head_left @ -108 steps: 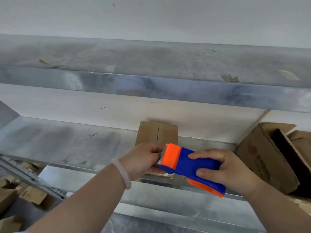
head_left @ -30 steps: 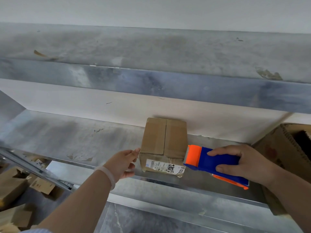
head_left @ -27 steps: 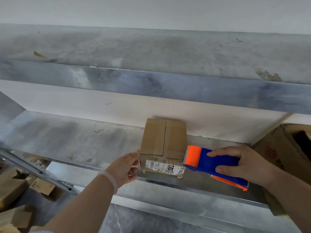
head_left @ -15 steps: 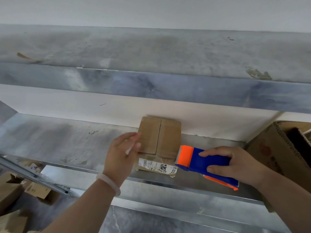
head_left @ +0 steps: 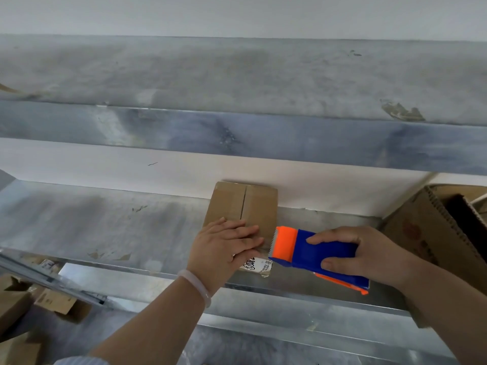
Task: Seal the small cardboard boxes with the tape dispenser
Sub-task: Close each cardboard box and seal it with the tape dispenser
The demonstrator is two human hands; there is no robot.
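A small brown cardboard box (head_left: 243, 204) stands on the metal shelf (head_left: 105, 225), its two top flaps closed with a seam down the middle and a white label on its near side. My left hand (head_left: 224, 248) lies flat on the box's near top, fingers spread, pressing down. My right hand (head_left: 366, 254) grips the blue and orange tape dispenser (head_left: 313, 252). Its orange toothed end touches the box's near right corner.
A large open cardboard carton (head_left: 437, 233) stands at the right end of the shelf. A second metal shelf (head_left: 237, 138) runs overhead. Several loose cardboard boxes (head_left: 55, 301) lie below at the lower left. The shelf's front lip (head_left: 290, 291) runs under my hands.
My left hand rose from the box's left side and came down flat on its top. The dispenser stayed at the box's near right corner.
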